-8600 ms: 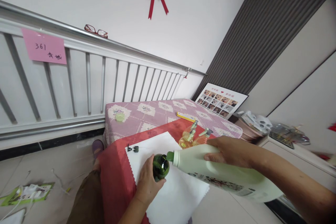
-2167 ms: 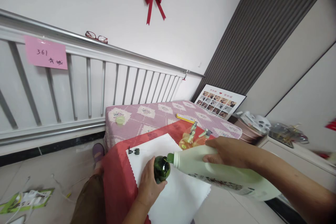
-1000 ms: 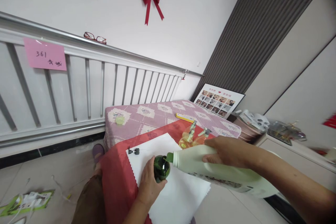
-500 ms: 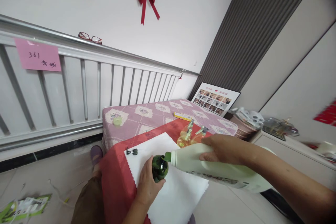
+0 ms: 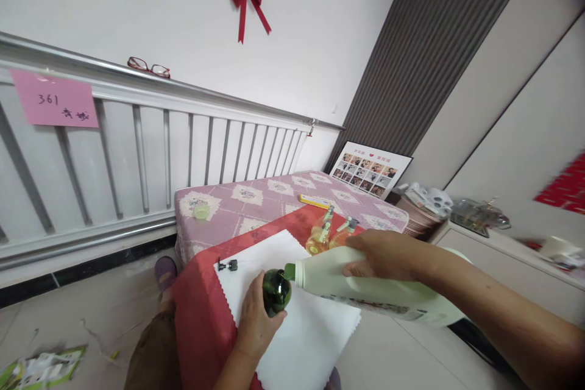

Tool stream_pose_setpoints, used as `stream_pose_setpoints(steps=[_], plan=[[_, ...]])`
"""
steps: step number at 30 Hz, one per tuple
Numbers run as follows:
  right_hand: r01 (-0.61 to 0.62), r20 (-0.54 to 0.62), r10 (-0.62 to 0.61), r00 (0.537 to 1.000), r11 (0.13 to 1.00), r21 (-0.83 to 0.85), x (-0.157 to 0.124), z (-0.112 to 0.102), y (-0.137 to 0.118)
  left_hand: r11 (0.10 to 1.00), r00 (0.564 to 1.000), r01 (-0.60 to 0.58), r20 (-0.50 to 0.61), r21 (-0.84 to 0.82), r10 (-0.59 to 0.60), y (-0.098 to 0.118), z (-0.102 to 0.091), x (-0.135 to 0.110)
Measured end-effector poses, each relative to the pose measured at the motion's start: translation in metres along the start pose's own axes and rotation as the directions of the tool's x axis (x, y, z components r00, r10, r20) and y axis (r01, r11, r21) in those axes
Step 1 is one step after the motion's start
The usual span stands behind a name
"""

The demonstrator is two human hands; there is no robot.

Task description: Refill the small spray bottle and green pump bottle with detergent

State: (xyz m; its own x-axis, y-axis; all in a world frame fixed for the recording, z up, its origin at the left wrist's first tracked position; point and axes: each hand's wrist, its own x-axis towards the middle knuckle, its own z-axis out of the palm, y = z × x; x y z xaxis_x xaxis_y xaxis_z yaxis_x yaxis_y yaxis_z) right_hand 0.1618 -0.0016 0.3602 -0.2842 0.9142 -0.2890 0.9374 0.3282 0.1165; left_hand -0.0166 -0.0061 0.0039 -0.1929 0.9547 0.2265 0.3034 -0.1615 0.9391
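Note:
My left hand (image 5: 258, 314) is wrapped round a dark green bottle (image 5: 276, 294) over the white cloth (image 5: 311, 332). In my right hand (image 5: 381, 254) is a large pale green jug (image 5: 388, 292), tipped on its side with its green spout (image 5: 289, 271) at the mouth of the bottle. Whether liquid is flowing I cannot make out. A black pump top (image 5: 228, 265) lies on the cloth's left corner. Clear pump bottles (image 5: 317, 239) of amber tint stand just beyond the jug. A pale green cap (image 5: 201, 212) rests on the patterned tablecloth.
A red cloth (image 5: 198, 298) lies over the patterned tablecloth (image 5: 249, 194), with a yellow box (image 5: 314, 202) behind. Along the wall runs a white radiator (image 5: 155, 146). A photo board (image 5: 371, 169) leans at the far end. A power strip (image 5: 43, 365) lies on the floor.
The view has shifted slightly, so most things appear a little further left. Both hands keep their holds, and the jug's spout stays at the bottle's mouth.

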Motion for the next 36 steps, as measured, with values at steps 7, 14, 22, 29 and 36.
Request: stream_pose_setpoints(steps=[7,14,22,29,36], plan=[[0.017,-0.001,-0.017,1.000,1.000,-0.010,-0.0010,-0.0015,-0.0025,1.000,1.000,0.002,0.008,-0.006,-0.002,-0.0003,-0.0001,0.0002],[0.009,0.021,-0.008,1.000,1.000,-0.013,-0.0004,-0.0017,-0.0016,1.000,1.000,0.003,0.017,0.009,-0.003,0.0006,0.0001,0.0004],[0.017,0.004,-0.017,1.000,1.000,-0.011,0.0008,0.0011,0.0020,1.000,1.000,0.011,0.006,0.013,-0.011,0.0024,-0.0007,-0.0002],[0.018,-0.008,-0.018,1.000,1.000,-0.019,-0.0009,-0.0009,-0.0020,1.000,1.000,0.020,0.015,0.012,-0.020,0.0028,-0.0013,-0.0001],[0.005,0.017,-0.004,1.000,0.999,-0.036,-0.0003,-0.0017,-0.0027,1.000,1.000,0.005,0.005,-0.003,-0.005,-0.0001,-0.0002,-0.0004]])
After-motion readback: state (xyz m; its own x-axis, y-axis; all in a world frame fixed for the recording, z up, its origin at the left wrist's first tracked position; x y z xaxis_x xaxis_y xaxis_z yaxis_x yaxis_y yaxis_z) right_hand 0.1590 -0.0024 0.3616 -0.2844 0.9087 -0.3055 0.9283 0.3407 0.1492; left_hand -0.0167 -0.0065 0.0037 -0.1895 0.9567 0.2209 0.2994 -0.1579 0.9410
